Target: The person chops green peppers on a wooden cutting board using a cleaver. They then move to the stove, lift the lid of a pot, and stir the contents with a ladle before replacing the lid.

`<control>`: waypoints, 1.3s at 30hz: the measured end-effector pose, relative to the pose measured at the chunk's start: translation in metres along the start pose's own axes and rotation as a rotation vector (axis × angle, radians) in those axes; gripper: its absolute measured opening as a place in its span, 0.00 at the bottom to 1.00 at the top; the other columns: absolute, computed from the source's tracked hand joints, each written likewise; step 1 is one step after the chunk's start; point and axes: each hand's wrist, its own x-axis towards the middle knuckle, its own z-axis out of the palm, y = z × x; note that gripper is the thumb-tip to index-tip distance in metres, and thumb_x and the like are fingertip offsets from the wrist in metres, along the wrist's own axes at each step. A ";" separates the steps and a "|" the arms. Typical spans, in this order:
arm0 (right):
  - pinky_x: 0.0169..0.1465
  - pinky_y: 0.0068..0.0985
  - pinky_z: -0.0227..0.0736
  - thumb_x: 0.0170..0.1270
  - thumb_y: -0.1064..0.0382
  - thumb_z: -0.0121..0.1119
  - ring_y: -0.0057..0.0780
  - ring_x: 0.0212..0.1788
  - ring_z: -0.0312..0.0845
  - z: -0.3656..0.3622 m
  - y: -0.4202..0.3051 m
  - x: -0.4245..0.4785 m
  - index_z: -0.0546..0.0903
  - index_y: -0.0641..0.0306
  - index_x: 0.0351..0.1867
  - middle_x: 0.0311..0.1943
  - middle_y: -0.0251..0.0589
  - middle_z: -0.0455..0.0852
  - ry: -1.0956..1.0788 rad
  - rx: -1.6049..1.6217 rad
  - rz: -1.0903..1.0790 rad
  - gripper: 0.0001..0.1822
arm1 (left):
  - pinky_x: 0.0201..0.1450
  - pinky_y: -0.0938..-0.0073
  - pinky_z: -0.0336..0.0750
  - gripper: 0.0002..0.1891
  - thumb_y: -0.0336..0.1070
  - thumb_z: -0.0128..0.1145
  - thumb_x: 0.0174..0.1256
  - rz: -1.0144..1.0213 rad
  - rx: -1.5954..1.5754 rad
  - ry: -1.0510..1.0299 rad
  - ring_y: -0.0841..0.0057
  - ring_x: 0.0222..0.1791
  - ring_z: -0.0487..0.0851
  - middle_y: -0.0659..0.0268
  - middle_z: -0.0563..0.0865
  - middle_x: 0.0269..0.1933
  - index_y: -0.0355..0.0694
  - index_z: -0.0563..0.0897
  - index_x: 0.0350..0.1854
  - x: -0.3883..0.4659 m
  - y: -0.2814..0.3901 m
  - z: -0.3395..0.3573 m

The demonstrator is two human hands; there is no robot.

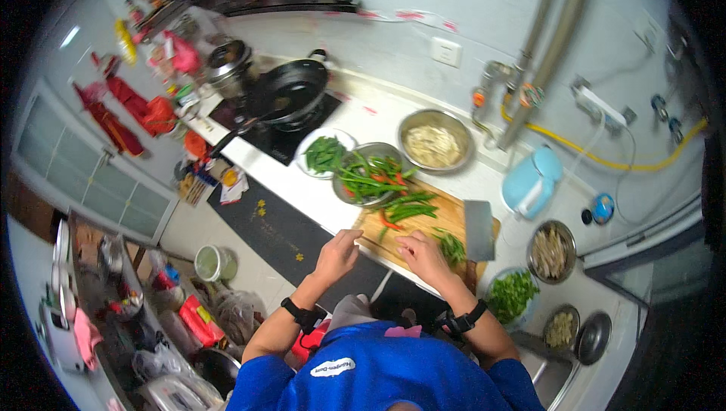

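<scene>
My left hand is raised near the left front edge of a wooden cutting board, its fingers curled; whether it holds anything is unclear. Over the board's front edge is my right hand, fingers bent, close to a heap of cut green peppers. Whole green peppers and a red pepper lie on the board. A cleaver rests at the board's right side. Behind the left part of the board, a metal bowl holds green and red peppers.
A plate of green pieces stands beside a black wok on the cooktop. Behind the board is a metal bowl of pale food. To the right are a blue kettle, a bowl of leafy greens and a sink.
</scene>
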 end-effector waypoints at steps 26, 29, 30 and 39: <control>0.37 0.30 0.75 0.64 0.62 0.61 0.38 0.32 0.80 0.328 -0.291 0.325 0.83 0.64 0.49 0.32 0.45 0.81 -0.485 0.040 -0.388 0.14 | 0.36 0.72 0.81 0.14 0.20 0.59 0.57 -0.302 0.216 0.508 0.64 0.37 0.85 0.57 0.84 0.43 0.38 0.83 0.46 -0.145 -0.332 -0.423; 0.37 0.30 0.74 0.65 0.62 0.61 0.37 0.31 0.79 0.341 -0.304 0.367 0.83 0.64 0.50 0.31 0.45 0.81 -0.464 0.043 -0.383 0.14 | 0.36 0.71 0.80 0.14 0.21 0.59 0.57 -0.294 0.182 0.525 0.64 0.37 0.85 0.57 0.84 0.43 0.38 0.83 0.46 -0.117 -0.366 -0.442; 0.37 0.29 0.74 0.64 0.62 0.61 0.37 0.31 0.79 0.347 -0.302 0.381 0.83 0.63 0.50 0.31 0.45 0.81 -0.452 0.061 -0.387 0.14 | 0.37 0.71 0.80 0.13 0.21 0.59 0.57 -0.292 0.172 0.528 0.63 0.38 0.85 0.57 0.84 0.43 0.37 0.83 0.46 -0.105 -0.378 -0.449; 0.37 0.29 0.73 0.65 0.62 0.60 0.37 0.32 0.79 0.379 -0.302 0.505 0.83 0.65 0.49 0.32 0.46 0.81 -0.360 0.127 -0.359 0.14 | 0.37 0.74 0.79 0.12 0.21 0.59 0.58 -0.162 0.224 0.491 0.66 0.37 0.84 0.57 0.84 0.43 0.35 0.82 0.45 0.019 -0.463 -0.521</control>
